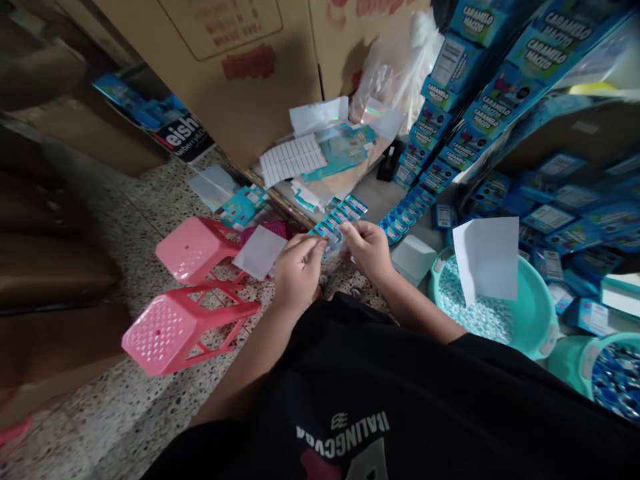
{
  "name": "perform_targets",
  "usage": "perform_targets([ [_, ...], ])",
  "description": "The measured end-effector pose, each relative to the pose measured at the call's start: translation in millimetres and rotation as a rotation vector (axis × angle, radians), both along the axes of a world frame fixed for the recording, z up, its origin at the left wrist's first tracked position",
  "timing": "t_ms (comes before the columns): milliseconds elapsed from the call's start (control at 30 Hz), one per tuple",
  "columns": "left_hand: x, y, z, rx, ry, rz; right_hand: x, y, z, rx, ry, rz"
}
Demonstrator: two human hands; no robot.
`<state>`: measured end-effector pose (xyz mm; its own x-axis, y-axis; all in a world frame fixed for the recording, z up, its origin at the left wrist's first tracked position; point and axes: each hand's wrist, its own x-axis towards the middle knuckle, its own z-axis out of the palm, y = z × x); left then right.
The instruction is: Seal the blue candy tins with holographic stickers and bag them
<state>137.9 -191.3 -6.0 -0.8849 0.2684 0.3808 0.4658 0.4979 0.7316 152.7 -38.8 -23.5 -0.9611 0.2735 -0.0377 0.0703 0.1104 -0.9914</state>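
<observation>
A narrow strip of blue printed stickers (345, 211) is held up in front of my body. My left hand (296, 267) is closed with thumb and fingers pinching the strip's near left end. On its other side my right hand (369, 248) grips the near right edge, the thumb lying on top. Beside my left hand is a blank whitish sheet (261, 252); whether the hand touches it I cannot tell. Just past my right hand, a row of blue sticker pieces (407, 213) lies on the grey surface near a translucent plastic tub (413, 259).
Pink stools (167, 330) stand at left. Cardboard boxes (270, 73) rise ahead, with printed label sheets (293, 160) before them. Stacked blue candy boxes (485, 110) stand at right. A turquoise basin (537, 293) of small pale pieces carries a folded white paper (490, 257).
</observation>
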Motion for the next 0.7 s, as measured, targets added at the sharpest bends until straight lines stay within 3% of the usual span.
perform_targets([
  [100, -5, -14, 2.9, 0.001, 0.144, 0.209, 5, 12, -7.5, 0.181, -0.008, -0.107],
  [167, -8, -19, 6.5, -0.015, 0.239, 0.247, 9, 16, -7.1, 0.392, 0.053, -0.172],
  [233, -10, -20, 8.7, -0.031, 0.345, 0.181, 13, 16, 1.0, 0.569, 0.139, -0.11],
  [300, -9, -17, 9.3, -0.034, 0.461, 0.036, 16, 13, 16.5, 0.615, 0.201, 0.115],
  [367, -7, -14, 9.4, -0.044, 0.538, -0.13, 19, 11, 35.0, 0.487, 0.189, 0.372],
  [433, -4, -12, 10.4, -0.066, 0.554, -0.25, 20, 12, 50.4, 0.249, 0.124, 0.519],
  [533, 4, -8, 15.0, -0.075, 0.533, -0.322, 17, 20, 59.2, -0.151, 0.031, 0.542],
  [633, 13, 0, 22.2, -0.055, 0.558, -0.407, 11, 24, 54.1, -0.558, 0.003, 0.543],
  [700, 19, 7, 26.4, -0.062, 0.582, -0.509, 6, 19, 51.0, -0.723, -0.003, 0.55],
])
